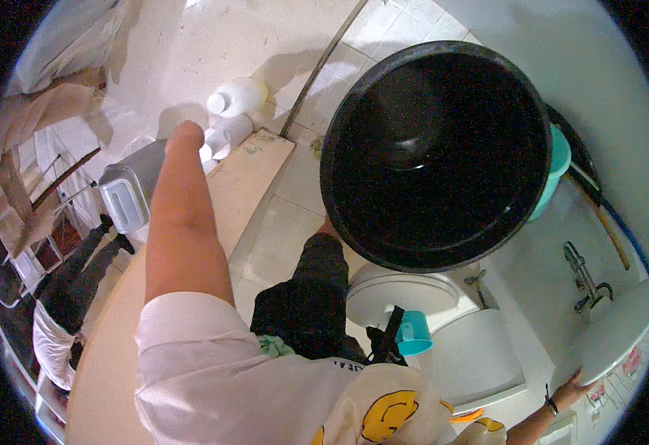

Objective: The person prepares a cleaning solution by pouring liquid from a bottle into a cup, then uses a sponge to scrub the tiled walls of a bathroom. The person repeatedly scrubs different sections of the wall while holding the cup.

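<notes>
My left arm reaches forward past a tan door edge or ledge point(252, 167). My left hand point(186, 136) looks closed, its fingers mostly hidden; what it holds, if anything, I cannot make out. Right beside it is a grey bin with a pale lid point(126, 196). On its other side stand a white jug point(239, 98) and a white ribbed bottle point(232, 135). At the lower right, my right hand point(570, 393), with a dark band on the wrist, grips the rim of a white washbasin point(617, 334).
A large black tub point(435, 248) stands ahead over the tiled floor. A toilet point(402, 285) with a turquoise dipper point(413, 334) is close to me. A turquoise bucket point(558, 167) and hose point(632, 233) are behind the tub. A chrome tap point(580, 274) sits at right.
</notes>
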`<state>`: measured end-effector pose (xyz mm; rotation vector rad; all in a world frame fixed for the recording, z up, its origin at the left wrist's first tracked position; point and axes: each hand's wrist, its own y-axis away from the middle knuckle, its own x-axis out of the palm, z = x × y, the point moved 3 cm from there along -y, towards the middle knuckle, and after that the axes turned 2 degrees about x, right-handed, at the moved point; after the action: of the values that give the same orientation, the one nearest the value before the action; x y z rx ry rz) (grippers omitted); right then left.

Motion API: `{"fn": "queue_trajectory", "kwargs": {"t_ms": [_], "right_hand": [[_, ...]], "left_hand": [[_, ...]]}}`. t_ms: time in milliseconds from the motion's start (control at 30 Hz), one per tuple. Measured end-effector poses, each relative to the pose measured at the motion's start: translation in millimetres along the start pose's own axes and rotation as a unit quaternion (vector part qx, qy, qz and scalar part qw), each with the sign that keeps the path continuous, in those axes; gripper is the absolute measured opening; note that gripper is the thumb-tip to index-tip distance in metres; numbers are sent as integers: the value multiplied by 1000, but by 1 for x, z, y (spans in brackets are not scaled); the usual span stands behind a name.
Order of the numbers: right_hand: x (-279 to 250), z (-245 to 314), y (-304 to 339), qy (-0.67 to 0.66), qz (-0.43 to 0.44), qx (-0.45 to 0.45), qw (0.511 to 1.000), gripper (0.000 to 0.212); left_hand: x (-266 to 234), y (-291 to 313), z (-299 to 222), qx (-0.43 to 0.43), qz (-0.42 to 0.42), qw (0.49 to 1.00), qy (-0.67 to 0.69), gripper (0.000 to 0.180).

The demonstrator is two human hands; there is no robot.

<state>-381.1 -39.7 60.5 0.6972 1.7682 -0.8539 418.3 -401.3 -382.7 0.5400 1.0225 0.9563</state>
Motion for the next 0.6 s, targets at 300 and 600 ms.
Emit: {"fn": "queue_trajectory", "kwargs": {"t_ms": [300,600], "right_hand": [[-14,-16,-8,100,-37,-152,983,59],[-18,-39,-14,160,17,35,986,68]], "left_hand": [[3,-2,5,75,129,985,-82,42],[82,-42,-6,56,208,975,-52,49]]}}
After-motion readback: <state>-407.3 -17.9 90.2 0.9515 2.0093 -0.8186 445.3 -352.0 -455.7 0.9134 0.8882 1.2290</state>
